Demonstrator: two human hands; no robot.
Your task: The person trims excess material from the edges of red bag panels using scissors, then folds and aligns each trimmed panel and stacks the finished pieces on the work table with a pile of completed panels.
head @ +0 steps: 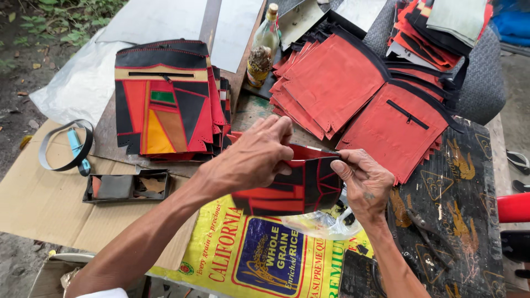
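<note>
A red-and-black patchwork panel (298, 190) is held up between two bare hands over a cluttered work table (475, 182), seen from above. The left hand (251, 157) is closed over the panel's upper left corner, fingers curled down across its top edge. The right hand (361, 185) is pinched on the panel's right edge, thumb and forefinger pressed together there. A thin pale strip or tool (317, 148) is seen along the top edge between the hands; what it is cannot be told. The panel's long axis is laid left to right, so it is spanned by both hands, with neither clearly nearer. Directly beneath it, a yellow printed sack (259, 259) and a crumpled clear plastic bag (317, 223) are spread. Farther from the person, to the left, a stack of finished patchwork panels (165, 102) is piled; to the right, red panels with zips (359, 94) are fanned out. A glass bottle (263, 47) is stood between the two piles. A small shallow tray (127, 187) is set on cardboard (38, 204) at the left
</note>
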